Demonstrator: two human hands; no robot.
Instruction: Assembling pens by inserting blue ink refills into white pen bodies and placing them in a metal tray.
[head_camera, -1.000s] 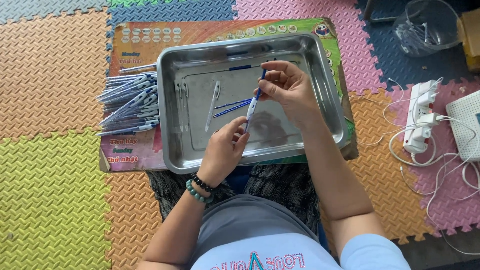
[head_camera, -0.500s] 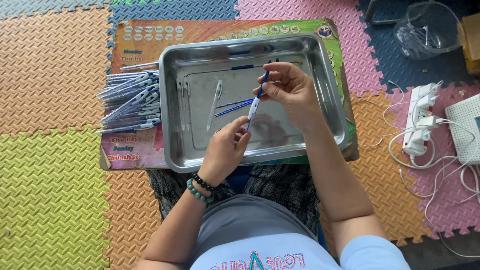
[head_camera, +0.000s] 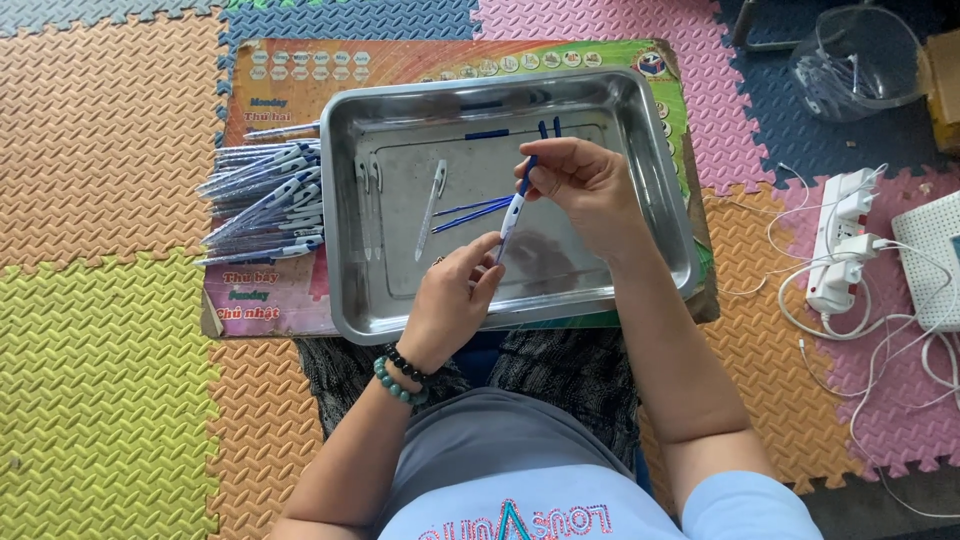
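— Steel is what fills the middle of my view: one shallow metal tray (head_camera: 660, 215) sitting on one colourful printed board (head_camera: 300, 70), which lies on the foam floor mats (head_camera: 100, 150).

— What are your hands doing?

— Both are over the tray on a single pen (head_camera: 515, 208). My right hand (head_camera: 585, 190) pinches its blue upper end between thumb and fingertips, the other fingers loosely curled. My left hand (head_camera: 455, 300) closes its thumb and forefinger on the lower white end. The pen slants between them, just above the tray floor.

— How many loose parts lie in the tray?

— I count one white barrel (head_camera: 430, 208) lying lengthwise left of my hands, two thin blue refills (head_camera: 470, 212) crossing beside it, two small clear pieces (head_camera: 368, 205) near the left wall, one short blue piece (head_camera: 487, 134) near the far wall and two blue caps (head_camera: 549, 128) just beyond my right fingers.

— And outside the tray?

— One heap of finished pens (head_camera: 265, 200) rests on the board against the tray's left side; they overlap too much for me to count. To my right lie one white power strip (head_camera: 838, 240) with white cables, and one clear plastic tub (head_camera: 860, 60) further off. Two bead bracelets (head_camera: 400, 375) circle my left wrist, one dark, one green.
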